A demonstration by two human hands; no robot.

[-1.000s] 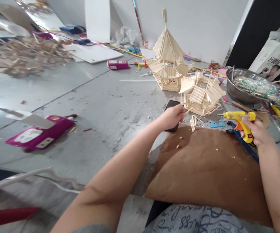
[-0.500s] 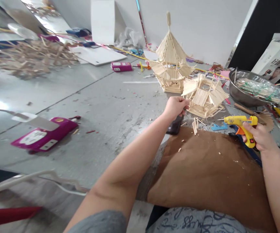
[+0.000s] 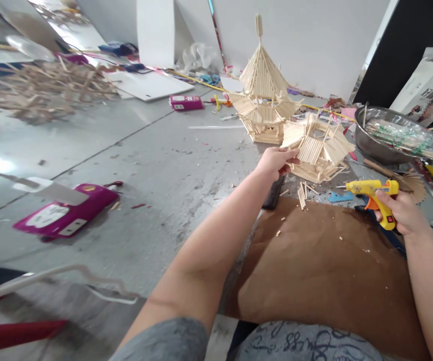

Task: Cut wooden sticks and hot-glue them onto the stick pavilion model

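Reaching forward with my left hand (image 3: 274, 163), fingers at the left edge of the low stick model (image 3: 310, 149). Change over the last second: this hand went from beside the dark phone (image 3: 272, 194) up to the model's roof edge; no clear shift in the model itself. Fingers bent together; whether a stick sits between them, I cannot tell. Right hand (image 3: 402, 211) grasps the yellow glue gun (image 3: 365, 187), nozzle pointing left, apart from the model. Loose sticks (image 3: 302, 196) lie just near of it. Judgement: handling is now at the model's left side, no gluing under way.
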